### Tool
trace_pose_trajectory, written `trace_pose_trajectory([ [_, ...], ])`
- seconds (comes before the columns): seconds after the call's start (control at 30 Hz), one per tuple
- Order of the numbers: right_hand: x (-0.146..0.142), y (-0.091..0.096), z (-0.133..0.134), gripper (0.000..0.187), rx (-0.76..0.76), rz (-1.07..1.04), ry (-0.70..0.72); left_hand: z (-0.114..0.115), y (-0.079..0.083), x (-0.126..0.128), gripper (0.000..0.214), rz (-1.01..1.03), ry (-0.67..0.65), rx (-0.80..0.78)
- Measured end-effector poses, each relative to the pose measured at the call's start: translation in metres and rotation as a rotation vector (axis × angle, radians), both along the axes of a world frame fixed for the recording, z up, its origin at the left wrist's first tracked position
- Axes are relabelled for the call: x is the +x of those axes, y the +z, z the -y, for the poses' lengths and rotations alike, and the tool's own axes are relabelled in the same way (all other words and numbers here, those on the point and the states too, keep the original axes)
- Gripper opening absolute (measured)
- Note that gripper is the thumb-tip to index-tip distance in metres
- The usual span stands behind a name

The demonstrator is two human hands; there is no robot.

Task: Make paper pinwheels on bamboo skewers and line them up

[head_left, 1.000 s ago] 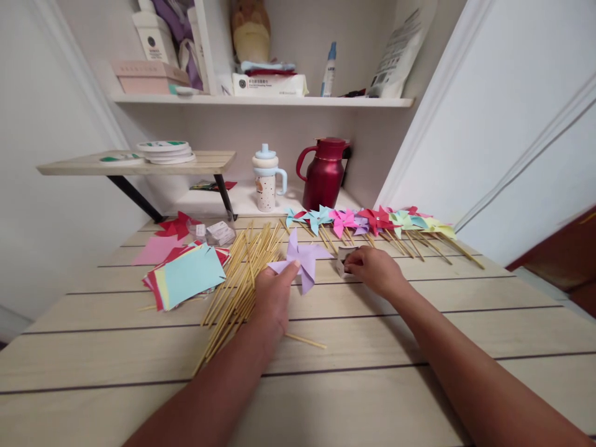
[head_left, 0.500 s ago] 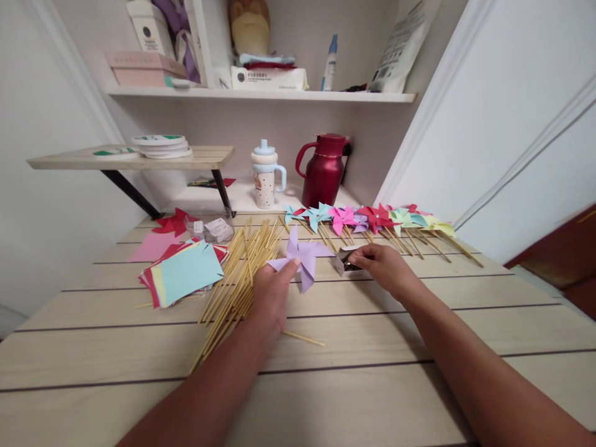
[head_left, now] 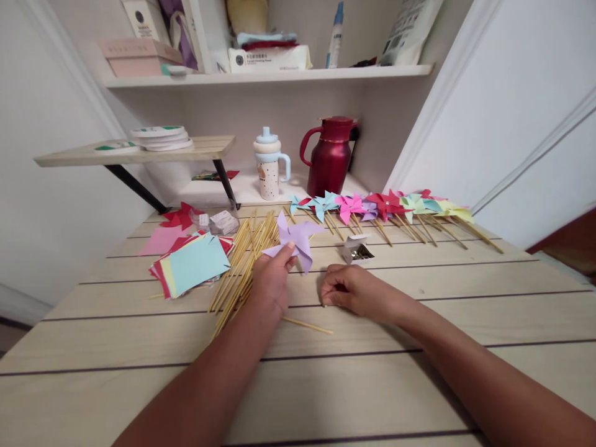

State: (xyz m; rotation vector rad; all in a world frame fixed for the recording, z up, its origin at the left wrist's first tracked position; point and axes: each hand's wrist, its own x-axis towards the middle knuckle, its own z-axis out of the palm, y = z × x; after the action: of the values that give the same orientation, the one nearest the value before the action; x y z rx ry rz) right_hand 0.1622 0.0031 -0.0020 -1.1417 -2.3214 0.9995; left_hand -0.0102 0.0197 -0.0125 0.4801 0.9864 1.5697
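My left hand (head_left: 272,279) is closed on a lilac paper pinwheel (head_left: 298,239), thumb pressed near its centre, and holds it above the table. My right hand (head_left: 342,287) is pinched low over the wood, just in front of a small open box (head_left: 356,249) of shiny metal pieces. A tiny pale speck shows at its fingertips, too small to name. Under and beside the left hand lies a spread of thin wooden sticks (head_left: 242,267), one of them (head_left: 307,325) apart from the rest.
Finished pinwheels on sticks (head_left: 386,205) line the back right. Cut paper sheets (head_left: 198,264) are stacked at left, near a red paper pinwheel (head_left: 180,215) and a small clear packet (head_left: 223,222). Behind stand a cup (head_left: 269,171) and a red jug (head_left: 329,158), below a shelf (head_left: 279,76).
My right hand has come out of the small box and moved down and left, fingers still pinched. The left hand keeps the lilac pinwheel, now slightly further left and higher in view.
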Motion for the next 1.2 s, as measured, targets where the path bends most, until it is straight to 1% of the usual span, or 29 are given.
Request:
trace_pose_trajectory([
  [0.1,0.005,-0.008,-0.007,0.012,-0.022,-0.012,-0.059,0.001,0.000,0.001,0.018,-0.004,-0.011,-0.001],
  [0.2,0.010,-0.013,-0.012,0.006,-0.054,-0.028,-0.116,0.002,0.001,0.001,0.017,-0.003,-0.019,0.001],
  [0.37,0.012,-0.013,-0.011,0.012,-0.100,-0.065,-0.152,0.003,0.002,0.001,0.017,0.007,-0.024,0.003],
  [0.47,0.016,-0.011,-0.012,0.018,-0.147,-0.089,-0.131,0.003,0.001,0.001,0.018,0.011,-0.026,0.007],
  [0.6,0.021,-0.008,-0.013,0.019,-0.229,-0.117,-0.053,0.003,0.000,0.002,0.018,0.010,-0.035,0.013],
  [0.67,0.021,-0.008,-0.013,0.020,-0.244,-0.119,-0.045,0.004,0.001,0.003,0.016,0.009,-0.038,0.012],
  [0.8,0.016,-0.007,-0.010,0.016,-0.201,-0.096,-0.059,0.004,0.003,0.003,0.012,0.010,-0.040,0.010],
  [0.93,0.012,-0.009,-0.008,0.010,-0.131,-0.047,-0.057,0.004,0.004,0.003,0.012,0.004,-0.040,0.006],
  [1.0,0.010,-0.009,-0.007,0.011,-0.099,-0.026,-0.056,0.005,0.003,0.003,0.013,0.001,-0.040,0.005],
  [1.2,0.009,-0.006,-0.005,0.011,-0.093,0.019,-0.063,0.004,0.000,0.002,0.019,-0.008,-0.051,0.009],
])
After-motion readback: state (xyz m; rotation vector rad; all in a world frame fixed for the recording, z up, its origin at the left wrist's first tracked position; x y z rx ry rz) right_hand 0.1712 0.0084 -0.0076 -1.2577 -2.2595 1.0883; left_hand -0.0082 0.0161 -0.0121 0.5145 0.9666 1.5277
